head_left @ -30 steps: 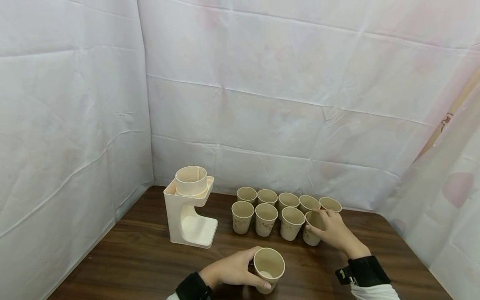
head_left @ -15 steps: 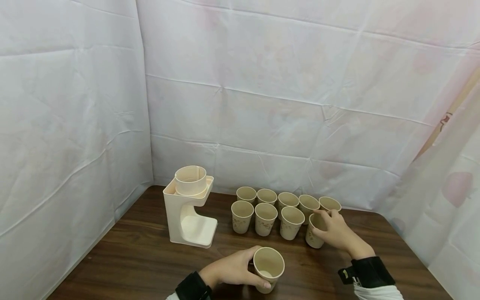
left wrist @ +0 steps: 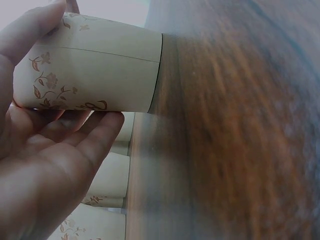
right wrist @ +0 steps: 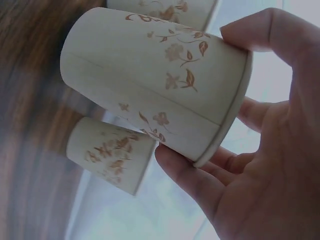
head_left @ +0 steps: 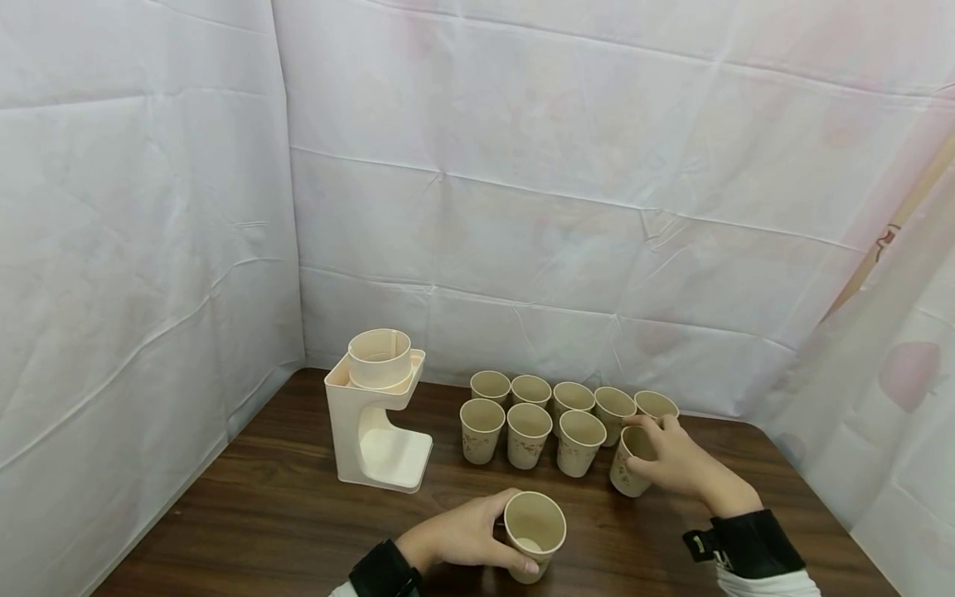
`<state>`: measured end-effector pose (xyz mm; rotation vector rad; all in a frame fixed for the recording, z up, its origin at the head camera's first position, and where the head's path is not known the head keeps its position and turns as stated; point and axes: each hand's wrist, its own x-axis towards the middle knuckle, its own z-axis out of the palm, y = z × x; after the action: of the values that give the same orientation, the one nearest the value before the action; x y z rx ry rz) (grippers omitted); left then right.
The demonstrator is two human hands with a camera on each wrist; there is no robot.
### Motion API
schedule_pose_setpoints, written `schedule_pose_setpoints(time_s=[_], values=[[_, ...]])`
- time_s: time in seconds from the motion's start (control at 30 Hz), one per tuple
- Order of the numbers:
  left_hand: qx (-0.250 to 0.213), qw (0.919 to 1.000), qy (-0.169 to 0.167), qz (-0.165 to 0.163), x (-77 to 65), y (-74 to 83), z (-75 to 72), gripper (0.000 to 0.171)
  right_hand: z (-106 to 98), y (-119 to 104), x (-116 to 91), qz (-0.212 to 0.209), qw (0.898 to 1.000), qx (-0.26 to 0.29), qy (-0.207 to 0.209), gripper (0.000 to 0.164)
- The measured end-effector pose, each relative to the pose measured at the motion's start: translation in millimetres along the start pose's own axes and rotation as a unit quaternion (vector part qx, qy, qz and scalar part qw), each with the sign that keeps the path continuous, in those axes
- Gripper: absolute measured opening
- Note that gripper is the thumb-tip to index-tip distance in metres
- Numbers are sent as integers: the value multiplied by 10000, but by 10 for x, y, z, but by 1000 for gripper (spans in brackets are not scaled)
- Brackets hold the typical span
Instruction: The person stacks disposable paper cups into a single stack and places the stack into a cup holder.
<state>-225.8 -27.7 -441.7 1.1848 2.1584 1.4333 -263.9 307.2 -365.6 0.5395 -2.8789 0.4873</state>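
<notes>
My left hand (head_left: 462, 533) grips a beige paper cup (head_left: 534, 531) near the front of the table. In the left wrist view this cup shows a brown flower print, with the thumb on one side and fingers (left wrist: 97, 140) on the other. Farther right, my right hand (head_left: 681, 464) holds another paper cup (head_left: 631, 473) near its rim, at the right end of the front row. The right wrist view shows that cup's flower-printed wall (right wrist: 150, 85) between thumb and fingers (right wrist: 185, 172). Both cups are upright and look empty inside.
Two rows of paper cups (head_left: 525, 435) stand behind the hands on the dark wooden table (head_left: 283, 514). Left of them is a cream-coloured stand (head_left: 346, 439) with a round holder (head_left: 380, 361) on top. White cloth (head_left: 522, 207) hangs behind the table and at both sides.
My right hand has drawn its cup to the right and a little toward me, away from the neighbouring cup in the row. The left hand and its cup have stayed in place.
</notes>
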Motion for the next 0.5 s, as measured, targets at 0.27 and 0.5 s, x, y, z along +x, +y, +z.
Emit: schedule_pose_setpoints(time_s=[0.27, 0.5], values=[[-83, 10000, 13, 5, -3, 2, 3, 61, -193, -169, -18, -268, 9993, -278, 10, 50], [-53, 10000, 36, -15, -4, 10, 4, 61, -344, -317, -46, -708, 9963, -480, -114, 51]])
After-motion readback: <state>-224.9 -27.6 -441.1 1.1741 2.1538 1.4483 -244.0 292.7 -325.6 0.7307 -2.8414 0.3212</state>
